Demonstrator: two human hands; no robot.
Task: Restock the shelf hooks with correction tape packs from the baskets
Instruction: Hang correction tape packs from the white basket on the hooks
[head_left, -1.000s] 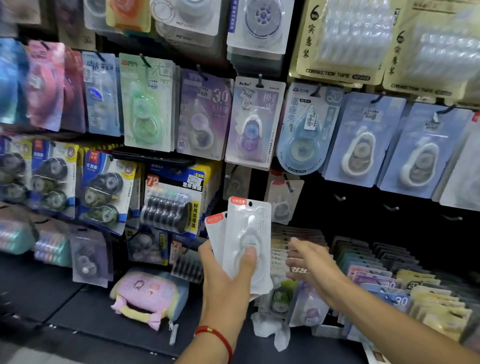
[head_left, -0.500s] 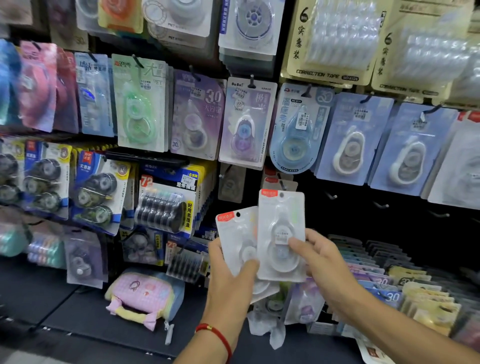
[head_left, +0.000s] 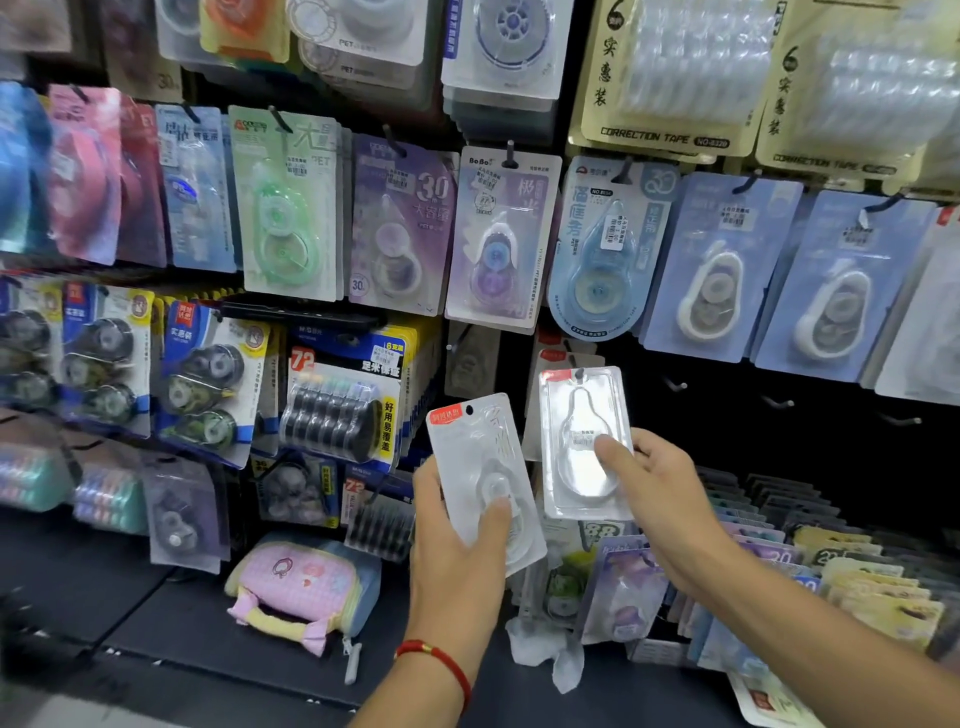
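Your left hand (head_left: 457, 540) grips a white correction tape pack (head_left: 480, 467), thumb pressed on its blister, fingers curled behind. Your right hand (head_left: 660, 499) pinches a second white pack (head_left: 582, 415), thumb on its front, held upright with its hang hole at a black shelf hook (head_left: 579, 373), beneath the purple BoBo pack (head_left: 501, 239).

Left hand (head_left: 457, 540) raised, thumb pressed forward, fingers curled behind; right hand (head_left: 654, 493) just beside, thumb pinching, forearm extended.
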